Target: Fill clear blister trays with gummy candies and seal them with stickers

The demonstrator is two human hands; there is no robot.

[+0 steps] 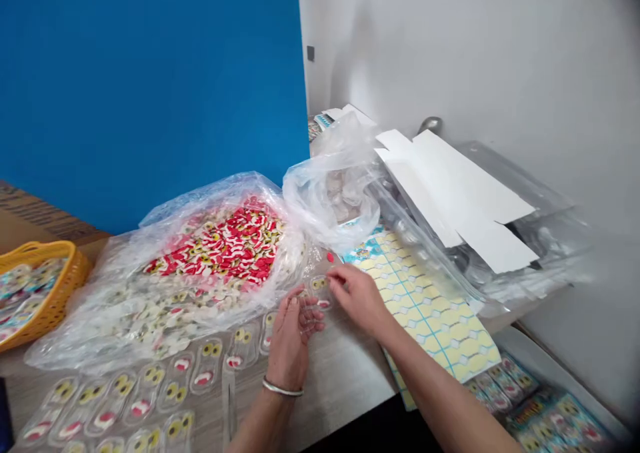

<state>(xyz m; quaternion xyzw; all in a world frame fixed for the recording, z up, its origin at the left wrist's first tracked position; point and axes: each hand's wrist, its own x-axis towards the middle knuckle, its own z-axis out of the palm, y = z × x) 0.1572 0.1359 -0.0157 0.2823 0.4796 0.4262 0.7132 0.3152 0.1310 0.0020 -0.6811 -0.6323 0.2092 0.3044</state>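
Note:
My left hand (pixel 293 336), with a bangle at the wrist, has its fingers curled around a see-through plastic shell (pixel 309 310), whose outline is hard to make out. My right hand (pixel 353 293) is pinched closed just to its right; whatever is between its fingertips is hidden. Beside those fingertips lies a clear blister shell (pixel 319 284) with yellow eye pieces and a red-and-white mouth piece. A row of similar filled shells (pixel 207 366) runs leftward along the table. Behind them, a large clear bag (pixel 165 306) lies open, heaped with loose red-and-white mouth pieces (pixel 245 240) and yellow eye pieces.
An orange basket (pixel 75 286) with packed pieces stands at far left. Yellow printed sheets (pixel 425 306) lie right of my hands. Beyond are a crumpled plastic bag (pixel 325 200), white cardboard (pixel 465 186) and clear plastic packaging (pixel 545 240). A blue panel (pixel 150 93) rises behind.

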